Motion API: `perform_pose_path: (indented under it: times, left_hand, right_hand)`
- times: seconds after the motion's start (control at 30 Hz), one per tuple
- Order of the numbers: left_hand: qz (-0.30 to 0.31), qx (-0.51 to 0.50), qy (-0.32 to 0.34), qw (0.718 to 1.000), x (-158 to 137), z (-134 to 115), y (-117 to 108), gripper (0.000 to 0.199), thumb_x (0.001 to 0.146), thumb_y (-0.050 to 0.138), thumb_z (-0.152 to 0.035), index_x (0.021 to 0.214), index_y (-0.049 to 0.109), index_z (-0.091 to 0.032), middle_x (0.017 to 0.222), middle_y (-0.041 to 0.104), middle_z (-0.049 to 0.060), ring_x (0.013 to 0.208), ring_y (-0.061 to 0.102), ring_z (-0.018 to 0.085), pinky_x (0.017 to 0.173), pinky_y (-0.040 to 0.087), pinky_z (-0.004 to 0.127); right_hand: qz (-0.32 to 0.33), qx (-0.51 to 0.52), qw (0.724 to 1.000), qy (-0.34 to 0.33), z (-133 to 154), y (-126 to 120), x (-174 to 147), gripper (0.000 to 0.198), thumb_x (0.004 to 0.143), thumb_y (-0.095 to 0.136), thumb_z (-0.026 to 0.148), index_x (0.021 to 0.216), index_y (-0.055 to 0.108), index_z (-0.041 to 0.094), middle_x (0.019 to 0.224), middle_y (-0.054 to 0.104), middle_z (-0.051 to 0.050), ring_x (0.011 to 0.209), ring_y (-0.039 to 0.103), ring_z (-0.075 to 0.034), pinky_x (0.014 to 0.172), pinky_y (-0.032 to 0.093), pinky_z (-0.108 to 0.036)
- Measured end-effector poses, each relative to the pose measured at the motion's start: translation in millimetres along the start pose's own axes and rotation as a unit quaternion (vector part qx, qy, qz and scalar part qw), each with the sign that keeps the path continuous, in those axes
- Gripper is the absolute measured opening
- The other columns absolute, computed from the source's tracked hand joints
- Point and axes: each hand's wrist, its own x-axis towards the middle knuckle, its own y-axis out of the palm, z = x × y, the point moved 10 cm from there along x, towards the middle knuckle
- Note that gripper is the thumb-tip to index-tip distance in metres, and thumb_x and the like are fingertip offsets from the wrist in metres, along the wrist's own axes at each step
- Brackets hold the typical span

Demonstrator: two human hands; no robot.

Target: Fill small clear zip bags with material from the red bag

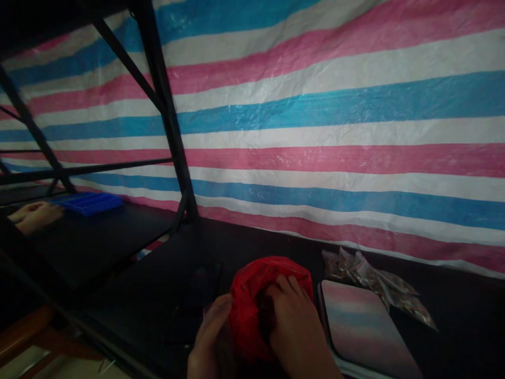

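There was one red bag (252, 295) low in the middle, on a dark table (130, 295). Two hands were on it. The left hand (211, 337) curled around its left side, fingers closed on the plastic. The right hand (295, 326) pressed its bent fingers into the bag's open top.

Just right of the bag lay one shiny flat tray (363, 326). Behind the tray sat a small pile of clear packets (374, 284).

A big striped sheet (315, 131) of pink, blue and white hung behind the table. A black metal rack (165, 116) stood at the left. One blue tray (89, 202) lay there, by another person's hands (33, 216).

The table's left part was bare.
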Motion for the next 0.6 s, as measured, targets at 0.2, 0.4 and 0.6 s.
perform_pose_path:
  times: [0.2,0.4,0.6]
  left_hand:
    - [0.015,-0.092,-0.075,0.993,-16,7,2,0.03,0.075,0.079,-0.043,0.094,0.083,-0.021,0.104,0.082,0.007,0.104,0.078,0.029,0.085,0.066,0.036]
    - [0.068,-0.111,-0.118,0.984,-20,8,20,0.032,0.081,0.073,-0.048,0.097,0.08,-0.02,0.095,0.08,0.008,0.086,0.078,0.028,0.07,0.063,0.036]
    - [0.016,-0.022,-0.021,0.999,-26,-11,19,0.049,0.071,0.088,-0.065,0.09,0.071,-0.023,0.077,0.069,-0.003,0.071,0.064,0.015,0.065,0.053,0.023]
  right_hand:
    - [-0.039,0.071,0.996,0.033,-14,-3,2,0.046,0.076,0.057,0.0,0.111,0.081,0.019,0.125,0.077,-0.013,0.125,0.067,-0.034,0.111,0.049,-0.048]
    - [-0.073,0.216,0.972,0.049,-30,-2,3,0.04,0.083,0.062,0.007,0.114,0.079,0.023,0.12,0.08,-0.009,0.118,0.071,-0.031,0.105,0.052,-0.046]
    - [-0.08,0.322,0.943,0.012,-32,-14,9,0.042,0.083,0.061,0.008,0.119,0.075,0.023,0.125,0.078,-0.007,0.121,0.071,-0.026,0.113,0.048,-0.045]
